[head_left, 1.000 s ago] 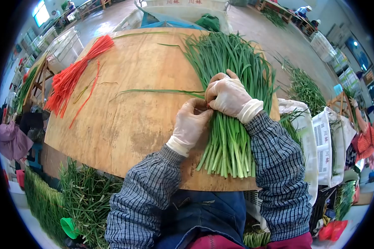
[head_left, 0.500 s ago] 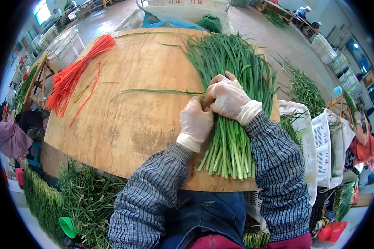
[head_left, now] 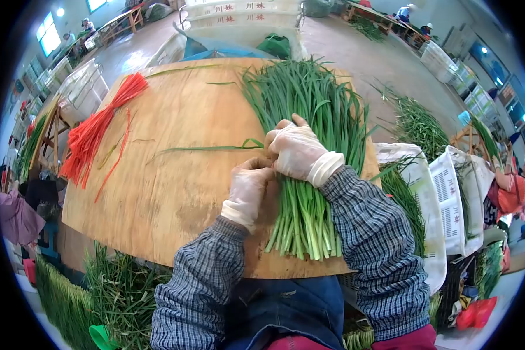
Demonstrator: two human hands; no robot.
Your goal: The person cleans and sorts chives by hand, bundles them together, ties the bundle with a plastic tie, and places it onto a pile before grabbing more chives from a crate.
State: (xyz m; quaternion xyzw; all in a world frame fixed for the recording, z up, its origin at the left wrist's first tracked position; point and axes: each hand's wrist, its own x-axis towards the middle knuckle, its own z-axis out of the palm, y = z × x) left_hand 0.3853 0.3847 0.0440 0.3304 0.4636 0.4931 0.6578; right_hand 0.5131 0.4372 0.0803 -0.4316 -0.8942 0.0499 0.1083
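Note:
A thick bunch of garlic chives (head_left: 309,93) lies on the right part of the wooden board (head_left: 175,116), its dark leaves pointing away and its pale stems toward me. My right hand (head_left: 300,150), in a whitish glove, rests across the bunch's middle with its fingers closed at the left side. Just left of the stems, my left hand (head_left: 248,189), gloved too, is closed with its fingertips near the right hand's. From between the fingertips a single chive leaf (head_left: 207,149) makes a small loop and trails left over the board. The exact grip is partly hidden.
Red ties (head_left: 102,131) lie in a pile at the board's left. White crates (head_left: 411,175) with greens stand on the right, and stacked crates (head_left: 242,17) behind the board. Loose leaves (head_left: 125,291) heap at lower left, beside a green funnel-shaped thing (head_left: 101,336). Other people work farther off.
The view has shifted, so the board sits lower and farther left. My left hand has drawn slightly left and toward me. The single leaf now shows a small loop by the fingers.

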